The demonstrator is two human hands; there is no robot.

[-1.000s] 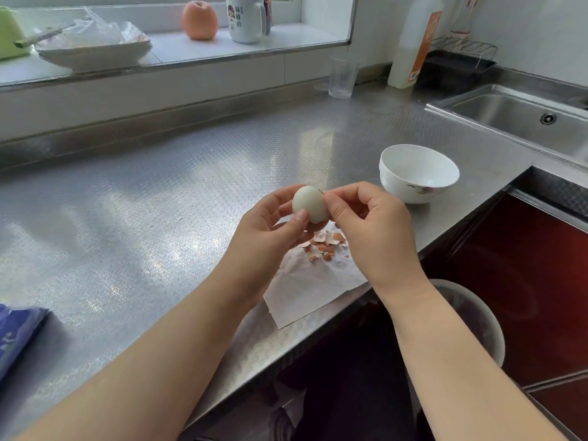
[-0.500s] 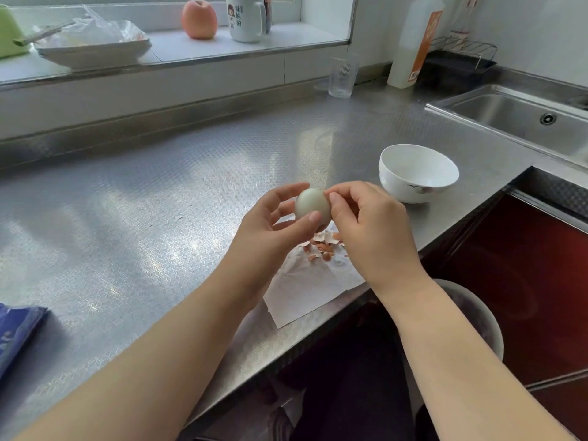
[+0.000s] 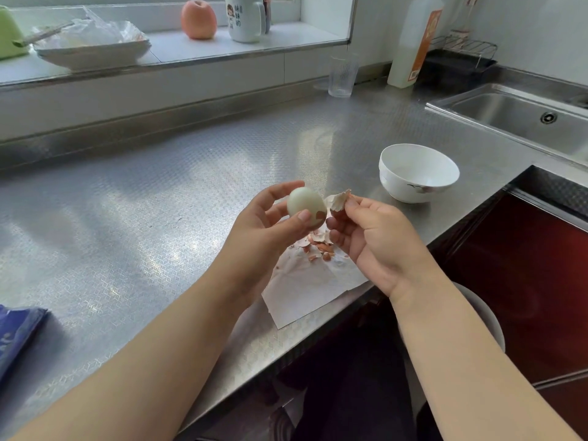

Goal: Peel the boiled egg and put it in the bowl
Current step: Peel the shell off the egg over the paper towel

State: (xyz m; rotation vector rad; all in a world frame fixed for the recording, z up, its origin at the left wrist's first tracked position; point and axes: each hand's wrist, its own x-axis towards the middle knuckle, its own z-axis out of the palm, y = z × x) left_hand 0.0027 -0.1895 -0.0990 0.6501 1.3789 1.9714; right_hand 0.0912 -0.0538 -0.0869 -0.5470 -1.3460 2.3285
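Your left hand (image 3: 267, 230) is clamped on the egg (image 3: 306, 206); your right hand (image 3: 378, 243) pinches a shell piece (image 3: 338, 200) above the counter (image 3: 159, 192)

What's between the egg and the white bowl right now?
Nothing solid: the egg in the left hand has bare steel counter toward the empty bowl. Only the right hand, pinching a shell piece, sits between.

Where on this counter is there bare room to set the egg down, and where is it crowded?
Bare steel counter runs wide from the left hand back to the wall ledge, and between the glass and the bowl. It is crowded on the paper, strewn with shell bits under both hands, near the counter edge.
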